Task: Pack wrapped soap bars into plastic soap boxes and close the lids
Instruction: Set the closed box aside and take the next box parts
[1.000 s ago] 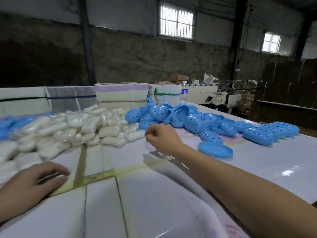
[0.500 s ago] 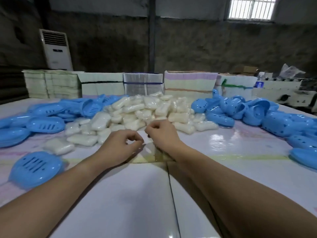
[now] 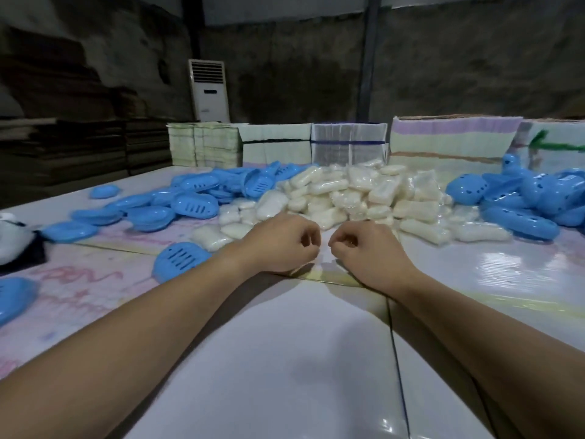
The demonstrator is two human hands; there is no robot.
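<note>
A heap of white wrapped soap bars (image 3: 357, 191) lies at the middle of the table (image 3: 285, 359), just beyond my hands. Blue slotted soap-box halves (image 3: 193, 204) are spread to the left of the heap, and one (image 3: 180, 259) lies alone near my left wrist. More blue box halves with holes (image 3: 522, 198) are piled at the right. My left hand (image 3: 281, 245) and my right hand (image 3: 364, 248) rest on the table side by side, almost touching. Both have their fingers curled in, and I see nothing held in either.
Bundled stacks of flat cartons (image 3: 348, 144) line the table's far edge. A white standing air conditioner (image 3: 209, 90) is behind them. A white and black object (image 3: 12, 242) lies at the left edge. Another blue piece (image 3: 15, 296) sits at the near left.
My view has swung left, from the blue pile at the right to the soap heap. My left hand came in from the near left and now sits beside my right hand.
</note>
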